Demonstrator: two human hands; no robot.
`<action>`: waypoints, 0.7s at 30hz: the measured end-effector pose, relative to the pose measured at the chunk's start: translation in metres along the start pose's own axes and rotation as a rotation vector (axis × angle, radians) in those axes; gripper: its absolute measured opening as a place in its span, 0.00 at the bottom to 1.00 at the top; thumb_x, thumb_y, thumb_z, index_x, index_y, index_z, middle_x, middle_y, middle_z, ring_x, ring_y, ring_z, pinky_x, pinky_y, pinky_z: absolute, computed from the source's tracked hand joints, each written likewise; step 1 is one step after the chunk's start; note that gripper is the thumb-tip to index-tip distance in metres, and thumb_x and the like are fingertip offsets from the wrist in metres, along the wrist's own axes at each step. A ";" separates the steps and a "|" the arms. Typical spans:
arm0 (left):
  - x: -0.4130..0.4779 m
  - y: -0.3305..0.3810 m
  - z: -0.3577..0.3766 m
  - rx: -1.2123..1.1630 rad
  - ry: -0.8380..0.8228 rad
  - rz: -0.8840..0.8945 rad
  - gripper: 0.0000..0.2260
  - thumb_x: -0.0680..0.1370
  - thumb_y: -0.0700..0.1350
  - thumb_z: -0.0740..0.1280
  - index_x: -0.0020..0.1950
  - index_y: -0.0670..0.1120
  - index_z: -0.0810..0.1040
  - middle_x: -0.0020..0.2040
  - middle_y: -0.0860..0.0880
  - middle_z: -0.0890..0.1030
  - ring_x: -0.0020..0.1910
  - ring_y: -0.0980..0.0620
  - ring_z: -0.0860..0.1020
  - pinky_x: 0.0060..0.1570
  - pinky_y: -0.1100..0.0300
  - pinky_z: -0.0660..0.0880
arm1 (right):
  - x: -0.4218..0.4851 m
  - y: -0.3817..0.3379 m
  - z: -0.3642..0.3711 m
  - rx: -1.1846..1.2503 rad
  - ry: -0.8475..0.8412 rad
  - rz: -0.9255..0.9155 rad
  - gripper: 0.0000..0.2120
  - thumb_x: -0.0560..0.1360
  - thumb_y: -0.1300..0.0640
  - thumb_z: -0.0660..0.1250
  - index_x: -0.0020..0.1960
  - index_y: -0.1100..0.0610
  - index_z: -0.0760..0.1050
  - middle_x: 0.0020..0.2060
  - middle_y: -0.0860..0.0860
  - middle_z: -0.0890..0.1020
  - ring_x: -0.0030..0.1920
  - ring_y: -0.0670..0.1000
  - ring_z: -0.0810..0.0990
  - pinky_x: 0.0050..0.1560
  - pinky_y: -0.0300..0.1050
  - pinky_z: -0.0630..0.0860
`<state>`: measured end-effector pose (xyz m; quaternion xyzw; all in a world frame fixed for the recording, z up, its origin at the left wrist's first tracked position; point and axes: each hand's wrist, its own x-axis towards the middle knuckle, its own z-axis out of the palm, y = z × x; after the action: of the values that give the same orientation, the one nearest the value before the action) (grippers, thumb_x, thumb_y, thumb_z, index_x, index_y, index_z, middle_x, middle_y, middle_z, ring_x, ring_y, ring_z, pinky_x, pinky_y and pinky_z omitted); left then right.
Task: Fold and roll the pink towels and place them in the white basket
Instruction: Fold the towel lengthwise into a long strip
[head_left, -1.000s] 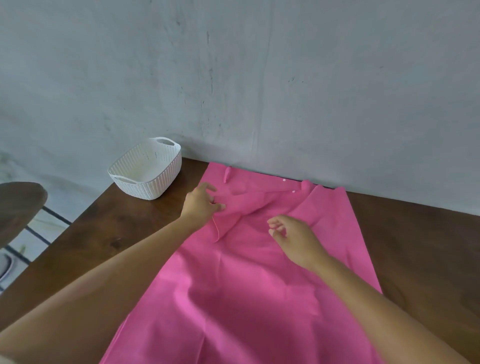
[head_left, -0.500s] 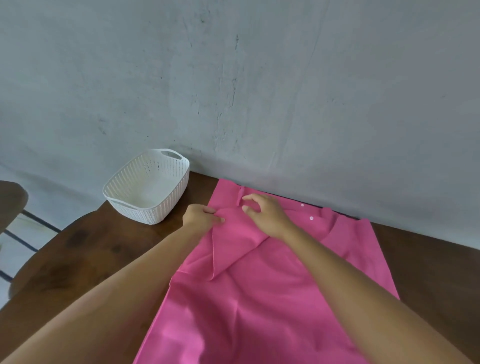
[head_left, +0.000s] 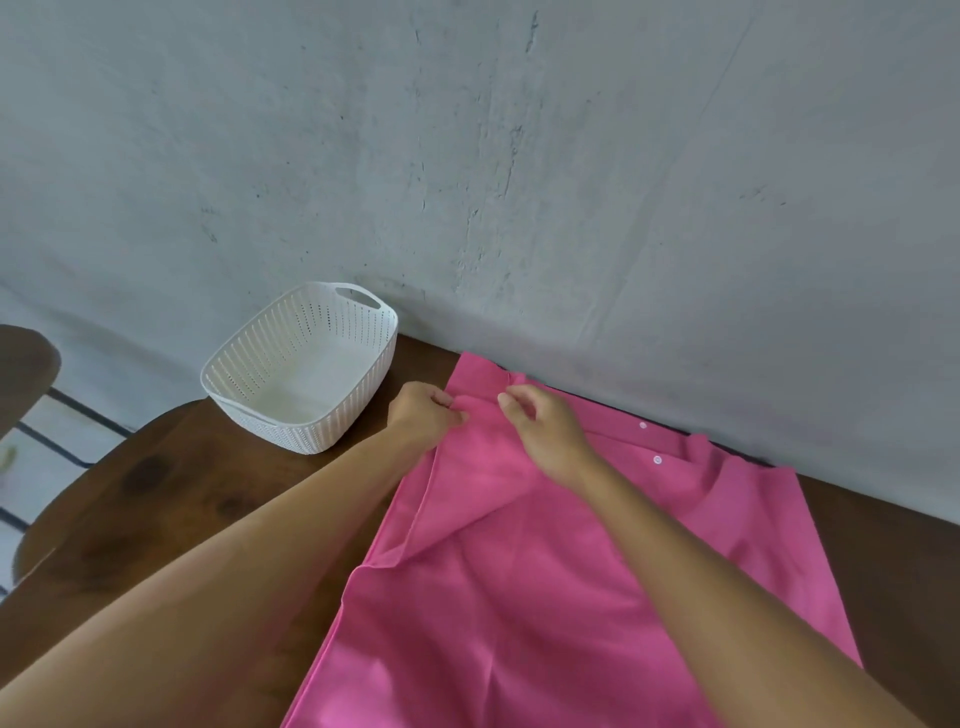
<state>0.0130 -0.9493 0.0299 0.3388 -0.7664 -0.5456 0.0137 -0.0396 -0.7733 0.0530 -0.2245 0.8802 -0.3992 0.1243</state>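
Note:
A pink towel (head_left: 519, 597) lies spread over the brown wooden table (head_left: 171, 519), its far edge against the wall. Its far left corner is folded over onto the cloth. My left hand (head_left: 423, 415) pinches that folded corner at the towel's left edge. My right hand (head_left: 540, 426) hovers just to the right of it with loosely curled fingers, resting on the fold; whether it grips cloth I cannot tell. The white perforated basket (head_left: 332, 423) stands to the left of the towel, with nothing inside.
A grey plastered wall (head_left: 519, 182) rises directly behind the table. Part of a dark wooden chair (head_left: 26, 364) shows at the left edge, over a tiled floor. Bare table surface lies right of the towel (head_left: 893, 545).
My right hand moved left across the towel to sit beside my left hand at the folded corner. The view has shifted, so basket and towel sit further right and lower.

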 end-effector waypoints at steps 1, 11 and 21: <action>0.002 0.003 0.000 0.005 0.020 0.028 0.07 0.71 0.43 0.80 0.43 0.45 0.83 0.43 0.50 0.82 0.41 0.55 0.78 0.38 0.62 0.72 | -0.001 -0.002 -0.003 0.029 0.022 -0.004 0.18 0.82 0.47 0.63 0.63 0.57 0.80 0.60 0.50 0.82 0.62 0.47 0.78 0.65 0.43 0.72; 0.006 0.036 -0.003 0.246 0.091 0.366 0.07 0.73 0.44 0.77 0.42 0.47 0.79 0.46 0.50 0.78 0.45 0.51 0.75 0.45 0.61 0.66 | -0.030 -0.028 -0.036 0.230 0.093 -0.043 0.10 0.83 0.54 0.63 0.50 0.55 0.82 0.45 0.36 0.81 0.47 0.24 0.75 0.49 0.22 0.67; -0.014 0.033 -0.015 0.080 0.041 0.459 0.08 0.73 0.46 0.78 0.41 0.50 0.80 0.41 0.51 0.83 0.45 0.52 0.81 0.50 0.55 0.77 | -0.048 -0.032 -0.060 0.332 0.089 -0.026 0.16 0.84 0.52 0.61 0.46 0.55 0.84 0.44 0.40 0.86 0.48 0.39 0.82 0.55 0.41 0.75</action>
<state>0.0130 -0.9480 0.0688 0.1667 -0.8440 -0.4903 0.1395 -0.0124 -0.7291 0.1182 -0.1944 0.8038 -0.5502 0.1156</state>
